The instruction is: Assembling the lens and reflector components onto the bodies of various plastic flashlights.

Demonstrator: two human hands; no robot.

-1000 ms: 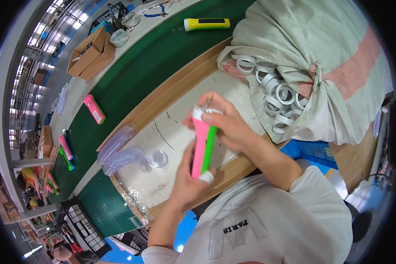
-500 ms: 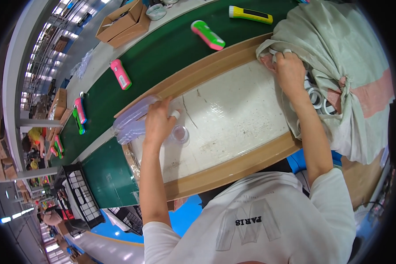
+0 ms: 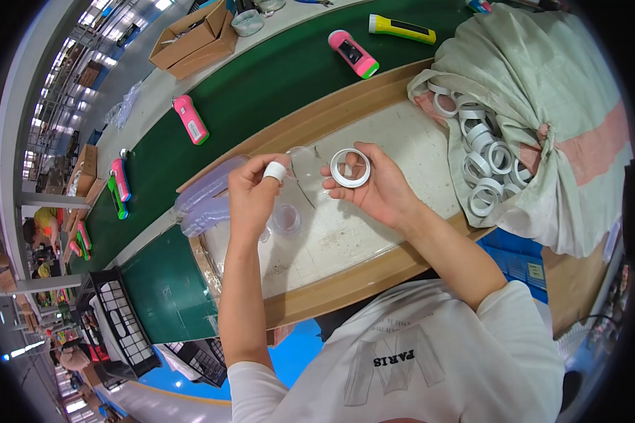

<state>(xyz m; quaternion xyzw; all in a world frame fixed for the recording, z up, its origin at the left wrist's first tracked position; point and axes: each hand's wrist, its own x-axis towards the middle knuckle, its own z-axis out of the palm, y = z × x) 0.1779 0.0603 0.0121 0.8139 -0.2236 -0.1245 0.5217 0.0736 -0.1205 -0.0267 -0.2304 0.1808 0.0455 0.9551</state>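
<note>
My right hand (image 3: 382, 189) is over the tray, its fingers closed around a white plastic ring (image 3: 334, 169) whose round opening faces up. To its left, my left hand (image 3: 252, 194) has its fingers pinched at the edge of a clear round disc (image 3: 303, 161), which is faint against the tray. A white wrap (image 3: 275, 171) covers my left thumb. Below that hand, another clear disc (image 3: 286, 220) lies on the tray. Stacked clear discs (image 3: 208, 187) lie in rows at the tray's left end. More white rings (image 3: 499, 158) fill the mouth of a pale woven sack (image 3: 536, 70) at right.
Cardboard edging (image 3: 331, 285) borders the shallow tray (image 3: 395, 148). Beyond it runs a green conveyor belt (image 3: 261, 92) carrying pink-green flashlights (image 3: 190, 120) and a yellow flashlight (image 3: 402, 29). An open cardboard box (image 3: 194, 42) stands behind the belt. A black crate (image 3: 123, 317) is at lower left.
My right hand has come out of the sack with a white ring and moved left over the tray. My left hand has lifted slightly with a clear disc. Flashlights on the belt have shifted.
</note>
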